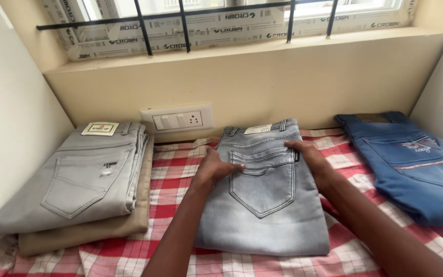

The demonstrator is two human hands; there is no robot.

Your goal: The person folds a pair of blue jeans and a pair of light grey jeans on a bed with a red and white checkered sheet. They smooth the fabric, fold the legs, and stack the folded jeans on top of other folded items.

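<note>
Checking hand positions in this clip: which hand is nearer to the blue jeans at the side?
Right. The right hand rests on the folded grey jeans, at the edge facing the blue jeans. The left hand is on the opposite edge.

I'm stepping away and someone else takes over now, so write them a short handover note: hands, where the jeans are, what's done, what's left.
Left hand: open, flat on the left edge of the folded grey faded jeans, thumb across the back pocket.
Right hand: open, resting on the jeans' upper right edge; no grip on anything.
The jeans lie on the red checked cloth.
Done: folded light grey jeans stacked on beige trousers at left.
Left, probably: the blue jeans at right look loosely laid.
</note>
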